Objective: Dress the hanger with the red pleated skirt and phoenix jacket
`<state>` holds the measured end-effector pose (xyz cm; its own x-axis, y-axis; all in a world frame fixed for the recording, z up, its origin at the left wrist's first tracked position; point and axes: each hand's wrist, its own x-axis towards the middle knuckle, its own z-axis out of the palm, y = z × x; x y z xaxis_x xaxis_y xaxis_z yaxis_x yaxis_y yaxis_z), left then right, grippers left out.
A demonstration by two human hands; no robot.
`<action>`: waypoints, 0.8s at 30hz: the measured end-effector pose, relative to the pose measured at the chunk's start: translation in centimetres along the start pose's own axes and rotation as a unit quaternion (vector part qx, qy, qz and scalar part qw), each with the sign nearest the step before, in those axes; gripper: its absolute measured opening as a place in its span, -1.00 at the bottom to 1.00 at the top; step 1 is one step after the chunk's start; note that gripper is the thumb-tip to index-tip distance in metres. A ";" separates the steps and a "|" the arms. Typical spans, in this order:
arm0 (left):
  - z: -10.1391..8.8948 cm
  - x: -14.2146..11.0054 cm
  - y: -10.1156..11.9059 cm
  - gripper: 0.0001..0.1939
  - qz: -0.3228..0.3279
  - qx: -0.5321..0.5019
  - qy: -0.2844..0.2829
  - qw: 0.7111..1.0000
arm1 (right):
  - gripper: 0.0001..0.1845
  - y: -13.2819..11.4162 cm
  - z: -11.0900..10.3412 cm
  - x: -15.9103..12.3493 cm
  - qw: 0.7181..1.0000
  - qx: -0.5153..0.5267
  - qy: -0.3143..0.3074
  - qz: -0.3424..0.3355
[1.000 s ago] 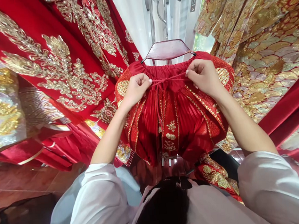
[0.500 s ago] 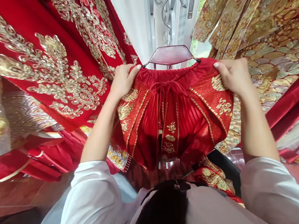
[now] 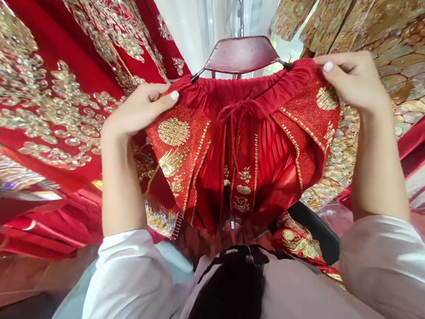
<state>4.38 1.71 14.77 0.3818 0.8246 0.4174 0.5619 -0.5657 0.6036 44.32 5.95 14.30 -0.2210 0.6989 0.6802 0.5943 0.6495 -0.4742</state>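
Observation:
A red pleated skirt [image 3: 234, 152] with gold embroidery and a tied drawstring at its gathered waistband hangs in front of me. Its waist is on a dark red hanger [image 3: 241, 55], whose clips show at both sides and whose metal hook runs up out of view. My left hand [image 3: 141, 106] pinches the left end of the waistband, thumb in front. At the other end my right hand [image 3: 354, 80] grips the waistband the same way. The fingers behind the cloth are hidden on both sides.
On the left hangs a red gown [image 3: 49, 39] with gold beadwork. Gold scale-patterned garments [image 3: 383, 30] hang on the right. Below the skirt, a red and gold embroidered cloth [image 3: 297, 241] lies by a black object [image 3: 325, 234]. White curtain-like panels stand behind the hanger.
Both hands have moved farther apart, and the waistband is stretched wider. The skirt and hanger now appear closer and higher in view, with the hook's top out of frame.

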 end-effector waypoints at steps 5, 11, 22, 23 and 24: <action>0.8 0.5 -1.6 -0.43 0.067 -0.076 0.131 0.986 | -0.34 -0.3 0.7 -0.7 0.999 0.023 0.033 -0.035; 1.2 1.4 -2.1 -0.41 0.065 -0.113 0.236 0.963 | -0.26 1.0 1.8 -0.1 0.985 0.123 0.107 -0.053; 0.5 1.2 -3.3 -0.30 -0.056 -0.091 0.165 0.980 | -0.29 0.5 2.5 -1.7 0.974 0.182 0.129 -0.036; 0.6 1.2 -3.9 -0.30 -0.058 -0.112 0.173 0.977 | -0.30 0.5 2.4 -1.7 0.974 0.186 0.120 -0.038; 0.6 1.2 -4.4 -0.31 -0.057 -0.126 0.189 0.972 | -0.31 0.6 2.4 -1.7 0.974 0.193 0.109 -0.040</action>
<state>2.79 5.15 12.22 0.0036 0.8481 0.5299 0.3694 -0.4935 0.7874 43.25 5.88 11.51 -0.0601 0.5877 0.8068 0.2380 0.7934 -0.5602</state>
